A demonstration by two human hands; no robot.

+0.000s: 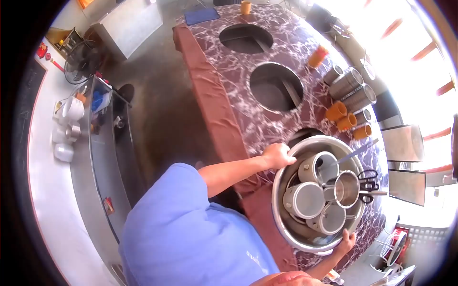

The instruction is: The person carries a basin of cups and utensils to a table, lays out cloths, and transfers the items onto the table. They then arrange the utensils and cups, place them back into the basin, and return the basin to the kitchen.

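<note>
A large round metal basin (pixel 277 209) rests at the lower right end of the marbled table (pixel 229 86). My left hand (pixel 278 156) is closed on its upper left rim, and my right hand (pixel 347 240) grips the rim at its lower right. Inside the basin stand several metal pots and cups, among them a pale pot (pixel 307 200) and a shiny steel cup (pixel 347 189). Black-handled scissors (pixel 367 181) lean over the right edge, and a long flat utensil (pixel 358 151) sticks out above it.
Round openings (pixel 276 87) are cut into the tabletop. Along its far side stand metal stacks (pixel 346 83) and orange cups (pixel 336 111). A brown cloth (pixel 205 95) hangs from the near edge. A shelf unit (pixel 102 167) and a fan (pixel 83 62) are on the left.
</note>
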